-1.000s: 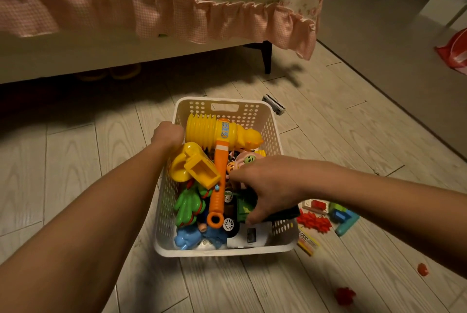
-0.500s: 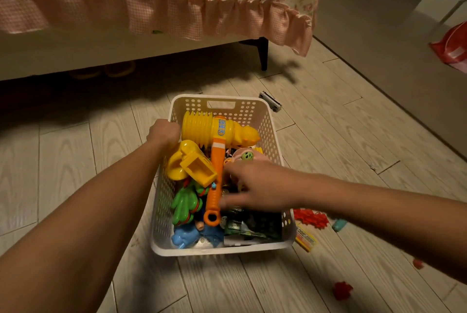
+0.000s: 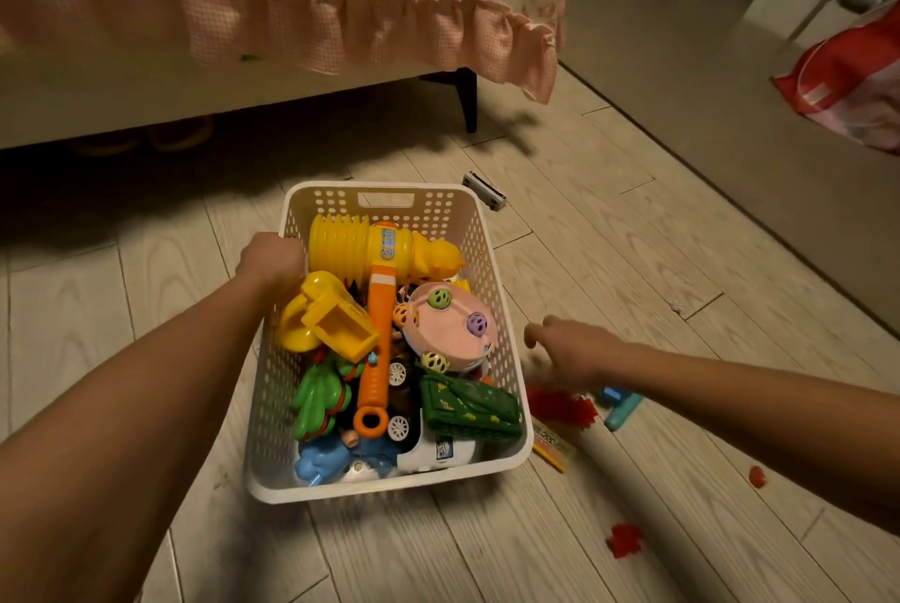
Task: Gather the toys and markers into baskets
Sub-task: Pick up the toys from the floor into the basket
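A: Biggest things first?
B: A pink ruffled bed skirt (image 3: pixel 292 17) is seen across the top. Pale wood floor (image 3: pixel 609 286) is laid below it. A red bag (image 3: pixel 847 81) is noted far right.
A: Task container?
B: A white perforated basket (image 3: pixel 389 488) is set on the floor mid-frame and is filled with toys. A yellow toy hammer (image 3: pixel 380 251) with an orange handle is laid on top, head toward the far wall. A pink round toy (image 3: pixel 450 334) is lodged against the right wall. A green tank (image 3: pixel 467 407) is placed just nearer, at the near right corner.
A: Hands?
B: The basket's left rim is gripped by the left hand (image 3: pixel 272 256), fingers curled over it. The right hand (image 3: pixel 574 349) is held outside the basket, just beside its right wall. Its fingers are loosely extended and nothing is grasped; blur is noted.
A: Loose pieces?
B: Red spiky toys (image 3: pixel 560 407) and a teal toy (image 3: pixel 621 407) are found on the floor by the right hand, near the basket. A smaller red piece (image 3: pixel 626 539) is seen nearer the camera, well apart.
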The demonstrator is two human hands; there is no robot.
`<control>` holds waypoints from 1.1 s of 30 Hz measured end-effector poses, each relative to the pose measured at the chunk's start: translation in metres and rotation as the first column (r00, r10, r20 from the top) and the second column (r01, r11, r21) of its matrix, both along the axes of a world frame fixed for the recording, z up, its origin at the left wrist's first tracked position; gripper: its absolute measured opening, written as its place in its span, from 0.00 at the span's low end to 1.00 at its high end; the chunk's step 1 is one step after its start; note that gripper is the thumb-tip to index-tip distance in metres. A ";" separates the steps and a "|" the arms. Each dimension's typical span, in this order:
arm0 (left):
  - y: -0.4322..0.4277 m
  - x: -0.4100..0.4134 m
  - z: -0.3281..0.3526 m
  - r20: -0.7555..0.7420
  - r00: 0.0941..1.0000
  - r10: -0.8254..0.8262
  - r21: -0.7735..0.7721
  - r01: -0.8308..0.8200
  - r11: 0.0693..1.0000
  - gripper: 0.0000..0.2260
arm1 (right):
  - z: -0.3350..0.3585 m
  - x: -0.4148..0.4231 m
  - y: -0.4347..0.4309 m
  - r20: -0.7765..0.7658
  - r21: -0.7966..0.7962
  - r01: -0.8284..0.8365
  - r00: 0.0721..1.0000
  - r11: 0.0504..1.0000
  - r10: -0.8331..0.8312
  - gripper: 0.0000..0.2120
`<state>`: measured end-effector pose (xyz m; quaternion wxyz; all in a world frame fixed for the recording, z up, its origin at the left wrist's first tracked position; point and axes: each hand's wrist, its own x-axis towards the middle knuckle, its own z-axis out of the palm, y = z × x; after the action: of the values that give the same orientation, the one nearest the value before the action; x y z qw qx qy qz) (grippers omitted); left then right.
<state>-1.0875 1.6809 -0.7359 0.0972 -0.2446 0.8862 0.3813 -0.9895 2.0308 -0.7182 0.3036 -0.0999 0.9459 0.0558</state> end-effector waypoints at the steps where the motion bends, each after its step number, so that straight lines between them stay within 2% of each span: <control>1: 0.000 -0.001 0.001 0.010 1.000 0.014 0.021 -0.014 1.000 0.16 | -0.006 0.005 0.003 0.025 0.017 -0.017 1.000 1.000 0.017 0.23; 4: -0.001 -0.002 0.001 0.024 0.999 0.026 0.049 -0.027 0.998 0.17 | -0.017 0.013 0.011 0.035 0.082 -0.090 0.996 0.992 0.088 0.25; 8: 0.000 0.000 0.002 0.018 1.000 0.024 0.050 -0.025 0.998 0.16 | -0.027 0.020 0.011 -0.024 0.136 -0.254 0.965 0.958 0.260 0.24; 12: 0.001 0.002 0.005 0.010 1.000 0.020 0.058 -0.021 0.998 0.16 | -0.037 0.026 0.007 -0.026 0.183 -0.305 0.949 0.935 0.314 0.19; 14: 0.001 0.003 0.005 -0.005 1.000 0.027 0.052 -0.026 0.998 0.16 | -0.031 0.020 0.005 -0.037 0.137 -0.233 0.970 0.963 0.240 0.18; 18: 0.005 0.006 0.005 -0.027 0.999 0.033 0.017 -0.033 0.999 0.14 | 0.004 -0.013 0.001 -0.151 -0.059 0.071 0.985 0.996 -0.079 0.15; 21: 0.005 0.006 0.005 -0.033 0.999 0.040 0.021 -0.039 0.999 0.14 | 0.034 -0.043 -0.003 -0.250 -0.292 0.235 0.917 0.927 -0.311 0.13; 23: 0.005 0.006 0.004 -0.032 0.999 0.037 0.022 -0.036 0.999 0.14 | 0.058 -0.058 -0.011 -0.289 -0.463 0.269 0.855 0.845 -0.430 0.12; 25: 0.005 0.006 0.003 -0.033 0.999 0.030 0.017 -0.030 0.999 0.13 | 0.080 -0.068 -0.024 -0.250 -0.603 0.275 0.826 0.749 -0.504 0.13; 28: 0.005 0.006 0.003 -0.039 0.999 0.035 0.017 -0.034 0.999 0.13 | 0.099 -0.067 -0.049 -0.064 -0.687 0.314 0.872 0.655 -0.485 0.13; 30: 0.005 0.007 0.003 -0.044 0.998 0.040 0.017 -0.039 0.999 0.14 | 0.099 -0.061 -0.063 0.064 -0.656 0.331 0.920 0.679 -0.386 0.12; 33: 0.005 0.007 0.004 -0.048 0.998 0.044 0.014 -0.043 0.999 0.14 | 0.085 -0.052 -0.076 0.192 -0.602 0.348 0.937 0.719 -0.293 0.10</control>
<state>-1.0809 1.6863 -0.7324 0.0693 -0.2539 0.8802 0.3949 -1.0410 1.9545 -0.6334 0.2968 -0.0320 0.8994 -0.3195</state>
